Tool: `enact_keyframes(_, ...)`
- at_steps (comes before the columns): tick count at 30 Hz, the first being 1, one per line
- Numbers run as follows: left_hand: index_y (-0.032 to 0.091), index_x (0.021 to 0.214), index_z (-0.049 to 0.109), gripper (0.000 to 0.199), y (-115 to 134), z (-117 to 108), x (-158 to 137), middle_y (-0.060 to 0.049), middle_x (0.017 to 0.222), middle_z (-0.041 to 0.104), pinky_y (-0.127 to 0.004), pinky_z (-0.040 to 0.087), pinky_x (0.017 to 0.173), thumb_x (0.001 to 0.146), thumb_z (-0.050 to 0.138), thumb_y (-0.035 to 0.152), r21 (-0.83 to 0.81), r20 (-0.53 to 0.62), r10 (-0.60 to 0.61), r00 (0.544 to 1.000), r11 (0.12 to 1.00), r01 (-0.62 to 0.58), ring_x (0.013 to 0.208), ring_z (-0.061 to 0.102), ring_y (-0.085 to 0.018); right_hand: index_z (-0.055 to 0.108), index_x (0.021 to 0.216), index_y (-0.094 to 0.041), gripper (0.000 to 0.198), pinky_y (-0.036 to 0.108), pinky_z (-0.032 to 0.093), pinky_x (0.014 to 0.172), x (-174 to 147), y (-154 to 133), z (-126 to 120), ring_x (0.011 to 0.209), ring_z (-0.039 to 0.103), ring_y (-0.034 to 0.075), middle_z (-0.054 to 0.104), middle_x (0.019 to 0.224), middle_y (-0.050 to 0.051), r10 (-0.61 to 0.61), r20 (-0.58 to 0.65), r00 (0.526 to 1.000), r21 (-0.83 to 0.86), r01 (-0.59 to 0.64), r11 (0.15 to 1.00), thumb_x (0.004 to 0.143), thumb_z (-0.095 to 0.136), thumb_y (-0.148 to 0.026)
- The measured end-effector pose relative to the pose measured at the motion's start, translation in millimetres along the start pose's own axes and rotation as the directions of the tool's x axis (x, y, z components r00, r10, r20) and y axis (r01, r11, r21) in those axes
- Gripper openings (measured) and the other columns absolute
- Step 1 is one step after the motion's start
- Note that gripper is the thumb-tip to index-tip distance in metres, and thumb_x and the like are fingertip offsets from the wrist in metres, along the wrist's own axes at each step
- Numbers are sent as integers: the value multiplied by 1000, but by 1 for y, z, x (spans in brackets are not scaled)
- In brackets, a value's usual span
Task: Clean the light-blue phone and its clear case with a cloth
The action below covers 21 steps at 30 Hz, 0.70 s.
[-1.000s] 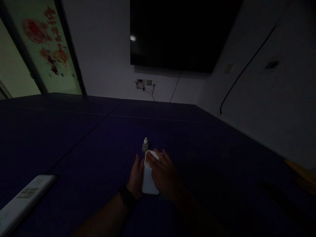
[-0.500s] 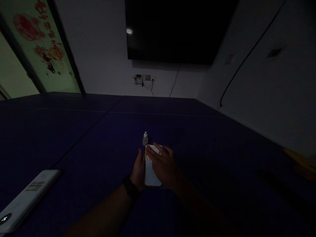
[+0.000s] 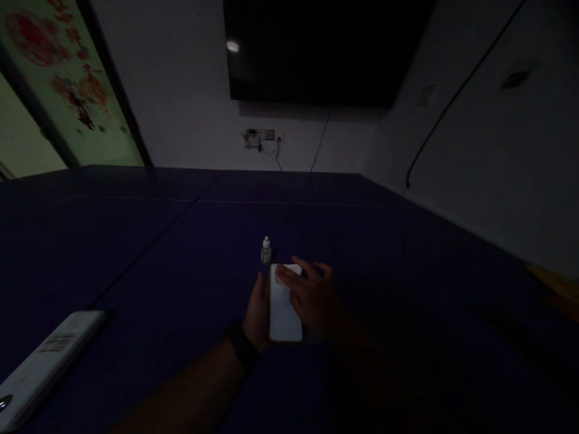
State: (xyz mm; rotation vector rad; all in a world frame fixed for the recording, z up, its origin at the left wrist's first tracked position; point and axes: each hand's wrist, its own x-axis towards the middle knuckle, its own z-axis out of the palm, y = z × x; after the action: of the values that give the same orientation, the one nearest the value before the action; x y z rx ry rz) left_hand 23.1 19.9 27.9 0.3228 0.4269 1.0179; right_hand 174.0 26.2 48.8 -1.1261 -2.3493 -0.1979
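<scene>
A phone (image 3: 284, 316) with a pale, flat face upward lies in my left hand (image 3: 257, 314). The thumb points up along its left edge, and the other fingers are hidden beneath. On the upper part of that face my right hand (image 3: 315, 299) presses a small white wipe (image 3: 281, 280) under its fingertips, with the remaining fingers spread toward the right. Just beyond the phone's top edge stands a small dropper bottle (image 3: 266, 253) with a white cap, upright and untouched.
A white power bank (image 3: 52, 361) lies at the left on the dark blue table (image 3: 190, 253). Something yellowish (image 3: 554, 283) sits at the right edge. Behind are a wall screen (image 3: 312, 54), sockets with cables (image 3: 265, 135) and a decorated glass door (image 3: 76, 84). The room is dim.
My right fingers have shifted slightly right with the wipe, baring more of the phone's upper left. The phone sits a little further right, and the view has tilted slightly.
</scene>
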Motion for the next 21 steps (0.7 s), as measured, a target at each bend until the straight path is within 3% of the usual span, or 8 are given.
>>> enact_keyframes(5, 17, 142, 61, 68, 0, 2, -1, -15, 113, 76, -39, 54, 91, 98, 49, 67, -40, -27, -14, 1000, 999, 13, 103, 74, -31, 63, 143, -32, 57, 52, 25, 107, -1, 0, -3, 146, 47, 30, 70, 142, 4, -75, 68, 995, 52, 72, 996, 90, 59, -9)
enact_keyframes(10, 15, 144, 59, 68, 0, 3, -2, -15, 116, 76, -39, 53, 92, 99, 49, 65, -29, -19, -17, 1000, 999, 16, 102, 74, -31, 60, 146, -30, 60, 53, 26, 105, -1, -3, -2, 145, 46, 32, 67, 146, 6, 31, 28, 999, -26, -30, 999, 90, 58, -6)
enact_keyframes(15, 16, 145, 57, 68, -1, 7, -5, -16, 116, 76, -40, 54, 91, 99, 47, 65, 4, -41, 8, 999, 1000, -7, 102, 74, -32, 61, 145, -33, 61, 51, 27, 104, -1, -4, -4, 143, 49, 30, 70, 142, 5, -38, 65, 997, 6, 38, 999, 89, 60, -8)
enact_keyframes(21, 15, 144, 59, 70, -1, 5, -2, -16, 114, 76, -41, 53, 93, 100, 44, 66, 16, -34, -21, 999, 1000, 21, 105, 73, -32, 60, 146, -32, 60, 51, 27, 101, 0, -4, -7, 143, 48, 32, 66, 148, 5, 58, 35, 998, -45, -57, 997, 91, 57, -7)
